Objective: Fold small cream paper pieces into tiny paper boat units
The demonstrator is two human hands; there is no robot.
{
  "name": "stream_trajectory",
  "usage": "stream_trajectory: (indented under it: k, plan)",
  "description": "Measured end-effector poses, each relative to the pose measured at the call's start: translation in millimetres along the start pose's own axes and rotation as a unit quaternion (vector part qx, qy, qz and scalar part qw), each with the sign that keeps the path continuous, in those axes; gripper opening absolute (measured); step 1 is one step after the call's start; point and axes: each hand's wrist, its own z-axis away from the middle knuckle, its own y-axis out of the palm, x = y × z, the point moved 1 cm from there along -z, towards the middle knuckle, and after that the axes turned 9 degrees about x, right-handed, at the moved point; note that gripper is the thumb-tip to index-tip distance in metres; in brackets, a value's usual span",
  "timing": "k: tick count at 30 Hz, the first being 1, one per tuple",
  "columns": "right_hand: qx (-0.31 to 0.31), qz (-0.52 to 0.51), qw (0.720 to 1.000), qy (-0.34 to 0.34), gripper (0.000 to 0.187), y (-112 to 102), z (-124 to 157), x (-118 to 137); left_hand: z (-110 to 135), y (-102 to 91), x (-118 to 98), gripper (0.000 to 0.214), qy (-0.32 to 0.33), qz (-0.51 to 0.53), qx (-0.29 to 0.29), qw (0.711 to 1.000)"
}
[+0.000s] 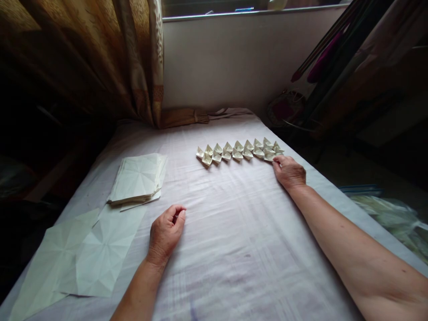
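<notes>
A row of several small folded paper boats (239,150) lies across the far middle of a pale cloth-covered table (234,232). My right hand (289,172) reaches out to the row's right end, its fingertips curled down and touching the last boat there. My left hand (165,232) rests on the cloth nearer to me, fingers loosely curled with nothing in them. A stack of creased white paper squares (137,178) lies to the left of that hand, and two larger creased sheets (83,254) lie flat in front of the stack.
A brown patterned curtain (133,62) hangs at the back left beside a white wall under a window sill. Dark rods and cluttered objects (334,58) stand at the right. A plastic bag (391,214) lies beyond the table's right edge.
</notes>
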Motion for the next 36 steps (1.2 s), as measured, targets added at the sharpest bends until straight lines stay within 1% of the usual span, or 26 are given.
stream_trajectory:
  k: [12,22,30,33,36]
  plan:
    - [0.002,-0.004,1.000,0.003,0.025,-3.6,-1.5,4.0,0.6,1.3,2.3,0.027,-0.001,0.002,0.005,1.000]
    - [0.007,-0.012,1.000,0.020,0.025,1.0,-2.1,2.6,0.8,-0.4,-0.8,0.026,-0.002,-0.002,0.004,1.000]
    - [0.012,-0.018,1.000,0.023,0.025,1.4,-8.6,3.7,0.9,-1.0,-0.2,0.027,0.000,-0.004,0.005,1.000]
    - [0.005,-0.028,0.999,0.032,0.026,0.6,-7.3,3.9,0.9,-0.7,0.4,0.026,0.002,-0.003,0.005,1.000]
    - [-0.010,-0.043,0.998,0.048,0.030,0.1,-1.1,3.1,0.9,0.2,1.4,0.027,0.002,-0.001,0.005,1.000]
